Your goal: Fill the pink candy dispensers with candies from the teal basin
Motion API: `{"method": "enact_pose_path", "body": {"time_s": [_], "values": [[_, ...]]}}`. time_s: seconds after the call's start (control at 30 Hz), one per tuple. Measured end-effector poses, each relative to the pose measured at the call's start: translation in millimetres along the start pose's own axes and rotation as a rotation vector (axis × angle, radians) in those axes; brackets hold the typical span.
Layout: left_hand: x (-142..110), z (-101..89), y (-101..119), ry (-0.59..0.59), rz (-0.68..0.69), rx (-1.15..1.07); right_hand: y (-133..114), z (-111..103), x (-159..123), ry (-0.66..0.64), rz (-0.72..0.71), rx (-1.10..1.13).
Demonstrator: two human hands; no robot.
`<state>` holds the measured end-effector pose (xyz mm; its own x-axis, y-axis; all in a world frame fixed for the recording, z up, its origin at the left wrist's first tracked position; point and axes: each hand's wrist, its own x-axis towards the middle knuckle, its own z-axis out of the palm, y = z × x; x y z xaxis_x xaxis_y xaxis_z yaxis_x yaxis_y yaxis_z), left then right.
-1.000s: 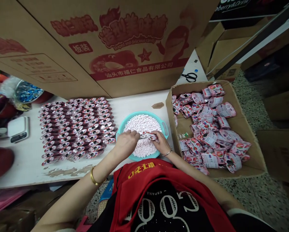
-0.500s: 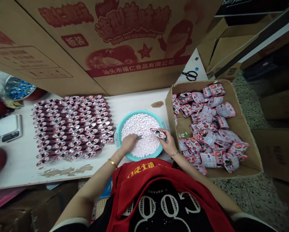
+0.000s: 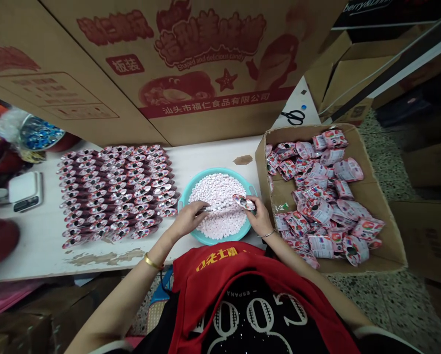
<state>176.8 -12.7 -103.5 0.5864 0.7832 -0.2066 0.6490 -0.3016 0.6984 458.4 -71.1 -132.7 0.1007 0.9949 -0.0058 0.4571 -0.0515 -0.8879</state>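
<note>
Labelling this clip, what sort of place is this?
Probably a candy-packing workshop: a round turquoise plastic basin of small white pellets, pink printed packets in a brown cardboard box, and a brown cardboard carton reading "candy".

Tall printed carton (image 3: 209, 73) standing along far edge of counter (image 3: 213, 155), second carton (image 3: 54, 93) beside it at left. Black-handled scissors (image 3: 295, 117) near carton's right edge, small blue cap (image 3: 303, 107) just beside. White scale (image 3: 26, 191) at counter's left end. Beyond it, red bowl (image 3: 71, 141) of blue-wrapped pieces (image 3: 41, 132); nearer, another red bowl (image 3: 7, 243). Brown patch (image 3: 243, 160) on counter. Upper right, open cardboard box (image 3: 361, 73), dark slanting bar (image 3: 383, 81). Speckled floor (image 3: 386, 162) below.
</note>
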Motion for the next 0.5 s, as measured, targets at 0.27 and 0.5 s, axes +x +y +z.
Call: {"method": "enact_pose_path", "body": {"time_s": [0.27, 0.5], "values": [[7.8, -46.1, 79.9, -0.132, 0.055, 0.583, -13.2, 26.2, 1.0, -0.115, -0.194, -0.051], [6.2, -62.7, 119.6, -0.121, 0.036, 0.789, -9.1, 29.8, -1.3, -0.123, -0.164, 0.038]]}}
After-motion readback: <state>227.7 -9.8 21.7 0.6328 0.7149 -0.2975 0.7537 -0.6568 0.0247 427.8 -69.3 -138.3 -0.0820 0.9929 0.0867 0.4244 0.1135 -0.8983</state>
